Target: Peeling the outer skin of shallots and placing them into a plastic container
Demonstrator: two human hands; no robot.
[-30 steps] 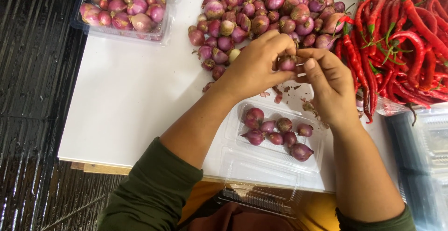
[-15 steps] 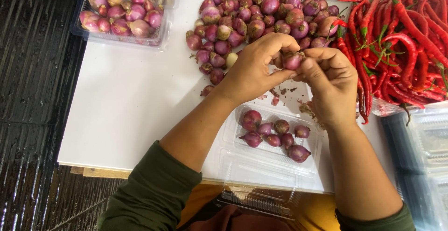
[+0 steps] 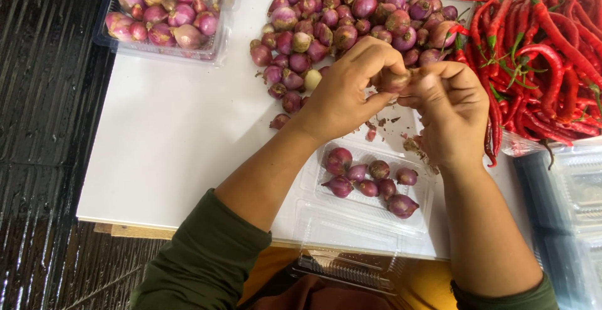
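Both hands meet over the white board: I see the left hand [image 3: 348, 90] curled tight around one shallot [image 3: 394, 80], fingers pinching it, while the right hand [image 3: 448, 112] closes its fingertips on the same shallot from the other side. Just below the grip sits an open clear tray [image 3: 421, 213] with a few peeled shallots [image 3: 370, 178]. Beyond the grip lies the loose shallot pile [image 3: 351, 15]; red chillies [image 3: 539, 53] lie to its right, and a filled tray [image 3: 160, 21] is well off to the left.
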